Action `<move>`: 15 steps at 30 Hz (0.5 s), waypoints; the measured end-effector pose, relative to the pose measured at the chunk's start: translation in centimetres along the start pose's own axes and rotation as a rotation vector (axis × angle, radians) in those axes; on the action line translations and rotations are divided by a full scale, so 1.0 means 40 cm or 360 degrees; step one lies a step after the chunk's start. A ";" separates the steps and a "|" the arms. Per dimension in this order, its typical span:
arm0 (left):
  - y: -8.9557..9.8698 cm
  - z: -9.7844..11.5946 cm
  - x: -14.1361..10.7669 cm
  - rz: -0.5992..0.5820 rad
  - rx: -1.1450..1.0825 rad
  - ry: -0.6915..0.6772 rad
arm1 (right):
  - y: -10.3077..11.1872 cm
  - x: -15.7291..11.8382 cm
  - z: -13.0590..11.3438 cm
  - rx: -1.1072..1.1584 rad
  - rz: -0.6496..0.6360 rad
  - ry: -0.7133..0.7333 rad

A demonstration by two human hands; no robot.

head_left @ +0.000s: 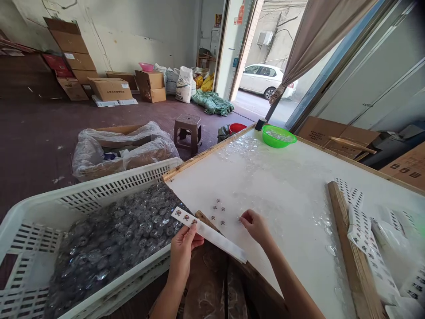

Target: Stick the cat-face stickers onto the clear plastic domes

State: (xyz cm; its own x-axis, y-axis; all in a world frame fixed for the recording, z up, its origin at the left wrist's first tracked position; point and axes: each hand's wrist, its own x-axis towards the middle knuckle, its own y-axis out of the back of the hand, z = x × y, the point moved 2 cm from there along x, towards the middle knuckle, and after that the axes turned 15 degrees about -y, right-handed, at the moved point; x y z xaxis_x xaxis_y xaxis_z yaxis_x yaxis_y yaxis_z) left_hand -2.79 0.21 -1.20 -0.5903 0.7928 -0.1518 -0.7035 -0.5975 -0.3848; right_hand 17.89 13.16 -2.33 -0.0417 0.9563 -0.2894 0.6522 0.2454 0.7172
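Note:
My left hand pinches a long white strip near its left end, where a few small dark printed stickers show. The strip slants down to the right over the near edge of the white table. Over the tabletop, my right hand has thumb and forefinger pressed together at a small dark-printed piece. Several similar small printed pieces lie on the table between the strip's upper side and my right hand. Clear discs are scattered farther back.
A white basket of clear round pieces stands at the left. A green bowl sits at the table's far corner. On the right, a wooden bar lies beside sticker sheets. A stool stands beyond the table.

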 end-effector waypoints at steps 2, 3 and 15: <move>0.002 -0.001 0.002 -0.0002 0.0006 0.0000 | -0.009 0.003 -0.004 -0.0048 0.0000 0.0000; 0.002 -0.003 0.003 0.0000 0.0009 0.0002 | -0.013 0.004 -0.006 -0.0068 0.0001 0.0007; 0.001 -0.008 0.002 0.0012 -0.0001 -0.0012 | -0.037 0.005 -0.006 -0.0295 0.0079 0.0207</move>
State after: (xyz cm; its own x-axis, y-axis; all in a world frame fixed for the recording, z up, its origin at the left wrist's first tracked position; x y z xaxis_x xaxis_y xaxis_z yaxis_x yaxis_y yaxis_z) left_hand -2.73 0.28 -1.52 -0.5986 0.7873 -0.1480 -0.6986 -0.6034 -0.3844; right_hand 16.74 13.04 -3.31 -0.1180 0.9774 -0.1755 0.5062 0.2113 0.8361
